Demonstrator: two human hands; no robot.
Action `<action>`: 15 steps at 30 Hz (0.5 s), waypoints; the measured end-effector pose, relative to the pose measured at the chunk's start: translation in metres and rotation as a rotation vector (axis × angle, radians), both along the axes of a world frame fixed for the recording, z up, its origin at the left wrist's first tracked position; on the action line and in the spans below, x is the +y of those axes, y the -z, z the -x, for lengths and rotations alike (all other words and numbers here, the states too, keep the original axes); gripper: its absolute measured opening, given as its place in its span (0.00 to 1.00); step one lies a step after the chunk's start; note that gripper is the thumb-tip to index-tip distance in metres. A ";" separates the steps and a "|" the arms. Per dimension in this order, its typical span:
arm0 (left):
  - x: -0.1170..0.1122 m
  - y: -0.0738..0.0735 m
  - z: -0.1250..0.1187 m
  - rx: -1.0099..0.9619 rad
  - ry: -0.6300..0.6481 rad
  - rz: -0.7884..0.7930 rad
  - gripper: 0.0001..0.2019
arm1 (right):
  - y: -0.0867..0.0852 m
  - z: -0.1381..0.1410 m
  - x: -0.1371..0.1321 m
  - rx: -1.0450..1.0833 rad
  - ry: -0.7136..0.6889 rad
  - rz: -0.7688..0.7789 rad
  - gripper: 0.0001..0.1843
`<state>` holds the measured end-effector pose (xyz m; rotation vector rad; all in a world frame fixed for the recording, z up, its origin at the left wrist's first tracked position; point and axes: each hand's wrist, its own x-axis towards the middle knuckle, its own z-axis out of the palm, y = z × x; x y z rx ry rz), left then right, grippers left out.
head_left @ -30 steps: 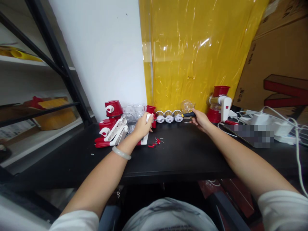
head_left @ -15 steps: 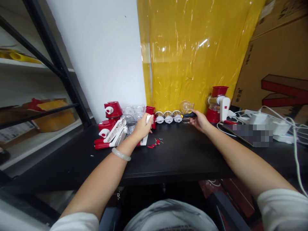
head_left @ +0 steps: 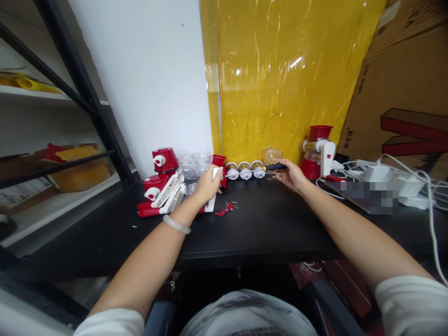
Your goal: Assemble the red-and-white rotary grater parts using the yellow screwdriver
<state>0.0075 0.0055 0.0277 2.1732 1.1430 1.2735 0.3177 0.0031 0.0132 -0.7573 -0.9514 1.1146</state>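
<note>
Behind both grips hung a yellow plastic sheet (head_left: 280, 79), with a cardboard box (head_left: 402, 93) leaning to the right of the right grip (head_left: 290, 175). A black counter (head_left: 266, 228) lay under both grips and spread toward the person. Far to the left of the left grip (head_left: 207, 185) rose a black shelf frame (head_left: 87, 107).

Just to the right of the right grip stood a red-and-white appliance (head_left: 318, 151), upright, and beyond it lay white cables (head_left: 385, 175) in a loose tangle. Just to the left of the left grip sat a pile of red and white parts (head_left: 163, 186), with clear cups (head_left: 194, 163) behind it.

The left grip was closed around a white part (head_left: 216, 172), which stood on the counter with its top end showing above the fingers. The right grip was closed on the handle of a screwdriver (head_left: 275, 166) (black with a yellow band). Its thin shaft ran level to the left and its tip met the white part's top.

Between the two grips, behind the shaft, three metal drums (head_left: 245, 170) sat in a row. Small red bits (head_left: 226, 209) lay scattered on the counter just to the near right of the left grip. A pale bracelet (head_left: 177, 224) circled the left wrist.
</note>
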 end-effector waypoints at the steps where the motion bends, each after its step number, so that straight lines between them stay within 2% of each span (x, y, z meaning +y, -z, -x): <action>1: 0.000 0.000 0.000 -0.007 0.000 0.002 0.18 | 0.000 0.000 0.000 -0.010 0.002 -0.009 0.07; 15: 0.000 -0.001 0.000 -0.033 0.009 -0.009 0.17 | -0.004 0.009 -0.005 -0.064 0.084 0.016 0.08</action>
